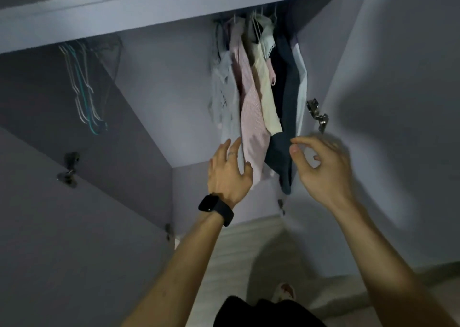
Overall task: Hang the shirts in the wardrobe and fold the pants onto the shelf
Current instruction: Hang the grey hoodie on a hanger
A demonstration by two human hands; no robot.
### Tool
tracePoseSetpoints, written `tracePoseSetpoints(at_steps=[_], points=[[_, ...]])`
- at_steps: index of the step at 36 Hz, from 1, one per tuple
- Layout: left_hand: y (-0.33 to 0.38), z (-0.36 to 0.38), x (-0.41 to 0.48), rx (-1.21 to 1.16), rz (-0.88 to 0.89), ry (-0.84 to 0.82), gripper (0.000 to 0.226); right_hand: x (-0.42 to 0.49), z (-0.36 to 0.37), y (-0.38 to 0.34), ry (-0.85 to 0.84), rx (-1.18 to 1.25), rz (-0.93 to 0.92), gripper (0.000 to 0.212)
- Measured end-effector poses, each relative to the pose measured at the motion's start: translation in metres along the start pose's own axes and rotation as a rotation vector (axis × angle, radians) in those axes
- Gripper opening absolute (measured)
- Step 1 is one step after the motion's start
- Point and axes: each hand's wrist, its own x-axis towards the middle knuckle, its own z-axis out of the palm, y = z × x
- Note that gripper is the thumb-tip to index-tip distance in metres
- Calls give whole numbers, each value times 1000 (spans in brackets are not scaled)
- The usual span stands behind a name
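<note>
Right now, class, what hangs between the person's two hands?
In the head view, the lower ends of a pink striped shirt and a dark navy garment hang between the left hand and right hand.

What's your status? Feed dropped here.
Left hand open by pink shirt. Right hand at navy shirt hem, blurred, grip unclear. Nothing in the way.

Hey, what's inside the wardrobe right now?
A bunch of hanging shirts at the right, grey, pink, cream and dark blue, and bare hangers at the left. The rail is hidden by the top panel.
</note>
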Motion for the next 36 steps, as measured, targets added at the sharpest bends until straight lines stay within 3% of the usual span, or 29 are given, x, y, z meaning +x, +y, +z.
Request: tracePoseSetpoints(at_steps=[3, 6, 9, 13, 17, 22, 24, 29, 36], points=[[4, 12, 6, 98, 52, -25, 65, -6, -3, 17, -69, -141, -10, 41], [4, 20, 7, 187, 87, -36, 66, -19, -9, 31, -105, -233, 16, 36], [2, 27, 11, 217, 129, -66, 66, -34, -14, 38, -62, -299, 70, 24], [0, 38, 17, 223, 224, -176, 67, -59, -14, 40, 118, -359, 51, 12], [2, 53, 20, 191, 424, -257, 66, -98, -18, 40, 170, -409, 312, 21], [19, 85, 7, 145, 681, -475, 66, -166, -21, 29, 234, -455, 629, 26], [29, 102, -9, 152, 789, -599, 66, -203, -22, 22, 317, -492, 771, 25], [47, 127, -65, 190, 1018, -837, 65, -286, -22, -11, 533, -635, 908, 17], [95, 156, -164, 182, 1358, -1008, 68, -392, -26, -59, 761, -524, 1354, 25]])
